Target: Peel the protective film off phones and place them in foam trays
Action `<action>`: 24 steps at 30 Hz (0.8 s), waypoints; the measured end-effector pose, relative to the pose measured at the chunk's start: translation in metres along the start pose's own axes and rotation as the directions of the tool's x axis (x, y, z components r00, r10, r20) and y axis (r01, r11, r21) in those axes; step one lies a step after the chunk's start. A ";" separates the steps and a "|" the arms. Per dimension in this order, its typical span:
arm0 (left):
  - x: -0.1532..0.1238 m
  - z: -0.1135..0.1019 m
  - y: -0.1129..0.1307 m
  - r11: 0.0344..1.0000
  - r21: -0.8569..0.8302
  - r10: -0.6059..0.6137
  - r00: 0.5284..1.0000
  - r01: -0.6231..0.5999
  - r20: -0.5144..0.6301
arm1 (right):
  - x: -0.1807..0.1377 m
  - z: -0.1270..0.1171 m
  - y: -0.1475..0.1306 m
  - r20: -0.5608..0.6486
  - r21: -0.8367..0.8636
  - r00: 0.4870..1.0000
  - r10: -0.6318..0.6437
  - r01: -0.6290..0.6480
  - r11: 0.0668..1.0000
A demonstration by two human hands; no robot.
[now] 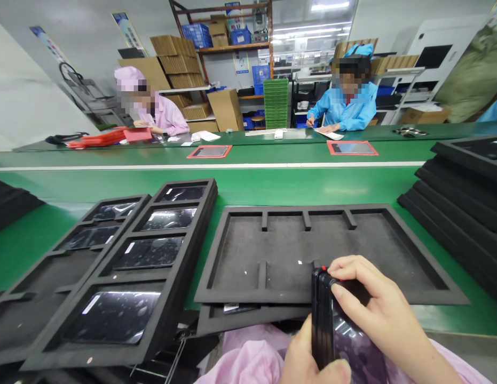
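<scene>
1. Item: a stack of glossy black phone-shaped units (322,320) is being held at the near side of the central foam tray (240,295). That tray's front wall is being overlapped by the far end in view; contact cannot be confirmed. The exact count is being obscured by the hands.
2. Left grip: the near part of the stack is being clasped by the left hand (300,354), thumb folded round it, other fingers largely hidden.
3. Right grip: the far end is being pinched by the right hand (378,301), fingertips beside a small red mark (324,268).
4. Orientation: the stack's long axis is being pointed toward the central foam tray, crosswise to its long side. The right hand is being held nearer to that tray.
5. Edges: room over the central foam tray is being bounded by its raised rim and interrupted by short divider stubs (263,276).
6. Surroundings: four film-covered panels (150,253) are being kept in a loaded foam tray (191,240) left of the central foam tray; black foam trays (456,213) are being stacked to its right.
</scene>
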State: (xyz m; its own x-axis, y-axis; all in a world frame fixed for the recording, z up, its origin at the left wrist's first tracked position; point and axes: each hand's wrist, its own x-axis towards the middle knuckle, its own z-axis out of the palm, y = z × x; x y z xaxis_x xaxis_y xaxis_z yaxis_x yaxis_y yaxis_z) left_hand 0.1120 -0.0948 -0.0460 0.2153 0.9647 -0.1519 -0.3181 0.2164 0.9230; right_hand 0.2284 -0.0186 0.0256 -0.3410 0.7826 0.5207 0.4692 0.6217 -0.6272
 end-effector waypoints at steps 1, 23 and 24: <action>0.000 0.000 0.000 1.000 -0.015 0.001 1.000 -0.001 0.000 | -0.001 0.000 0.001 0.000 -0.003 1.000 -0.002 0.002 1.000; 0.003 0.004 0.005 0.996 -0.087 0.026 1.000 -0.026 0.000 | -0.007 0.006 0.012 0.029 0.017 1.000 -0.002 0.001 1.000; 0.003 0.003 0.006 0.995 -0.098 0.018 1.000 -0.017 0.002 | -0.006 0.005 0.012 0.021 0.021 1.000 -0.016 0.016 1.000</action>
State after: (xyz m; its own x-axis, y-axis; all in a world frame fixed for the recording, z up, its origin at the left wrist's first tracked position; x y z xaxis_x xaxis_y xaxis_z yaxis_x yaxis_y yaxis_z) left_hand 0.1140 -0.0907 -0.0402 0.2112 0.9681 -0.1350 -0.4107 0.2133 0.8865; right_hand 0.2321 -0.0159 0.0117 -0.3654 0.7728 0.5189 0.4463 0.6347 -0.6309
